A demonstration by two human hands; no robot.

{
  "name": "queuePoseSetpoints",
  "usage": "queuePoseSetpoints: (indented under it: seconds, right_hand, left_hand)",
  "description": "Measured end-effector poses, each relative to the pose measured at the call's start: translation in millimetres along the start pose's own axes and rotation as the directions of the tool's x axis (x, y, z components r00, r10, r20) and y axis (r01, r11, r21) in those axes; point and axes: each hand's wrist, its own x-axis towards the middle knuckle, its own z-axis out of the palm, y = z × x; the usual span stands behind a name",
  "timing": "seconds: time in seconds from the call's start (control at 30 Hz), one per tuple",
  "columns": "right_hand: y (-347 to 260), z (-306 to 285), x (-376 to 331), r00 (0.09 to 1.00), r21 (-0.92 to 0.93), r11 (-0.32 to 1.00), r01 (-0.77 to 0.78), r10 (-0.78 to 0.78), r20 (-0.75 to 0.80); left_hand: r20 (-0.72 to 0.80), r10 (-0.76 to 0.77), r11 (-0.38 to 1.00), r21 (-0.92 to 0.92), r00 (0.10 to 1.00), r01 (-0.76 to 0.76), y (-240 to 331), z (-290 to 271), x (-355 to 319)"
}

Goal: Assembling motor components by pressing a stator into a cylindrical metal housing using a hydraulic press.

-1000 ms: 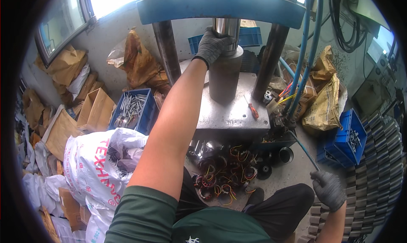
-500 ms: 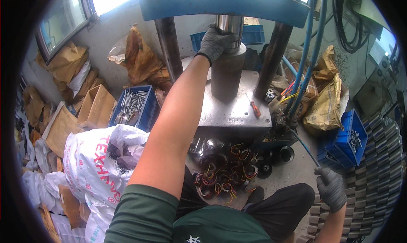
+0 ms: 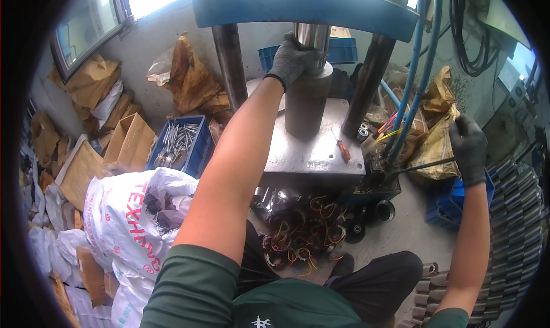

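My gloved left hand (image 3: 293, 58) rests on top of a grey metal cylinder (image 3: 307, 102) that stands on the steel bed (image 3: 315, 150) of a blue-framed press (image 3: 303, 10), right under the shiny ram (image 3: 312, 36). At the right, my gloved right hand (image 3: 468, 147) grips the end of a thin black lever (image 3: 421, 166) that runs to the press's side. A red-handled screwdriver (image 3: 342, 149) lies on the bed.
A pile of wound coils with coloured wires (image 3: 303, 236) lies on the floor below the bed. A blue crate of metal rods (image 3: 180, 145) stands left, beside white sacks (image 3: 132, 225) and cardboard (image 3: 129, 145). Blue hoses (image 3: 418, 70) hang right, above stacked grey parts (image 3: 510, 213).
My right hand has risen from low at the right and taken hold of the black lever. My left hand stays on top of the cylinder.
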Motion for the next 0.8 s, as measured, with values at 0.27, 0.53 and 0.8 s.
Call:
queuePoseSetpoints:
  seconds: [0.27, 0.53, 0.8]
  right_hand:
    - [9, 10, 32, 0.99, -0.005, 0.992, -0.127, 0.127, 0.055]
    - [-8, -14, 20, 0.936, -0.066, 0.949, -0.307, 0.314, 0.16]
    - [-10, -29, -67, 0.945, -0.136, 0.936, 0.325, -0.316, 0.083]
  left_hand:
    - [-0.004, -0.125, 0.974, 0.193, 0.992, 0.123, 36, 8, -25]
    - [-0.227, 0.135, 0.983, -0.09, 0.964, -0.159, 62, 10, -134]
    - [-0.062, -0.489, 0.471, -0.858, 0.87, 0.204, -16, -9, -260]
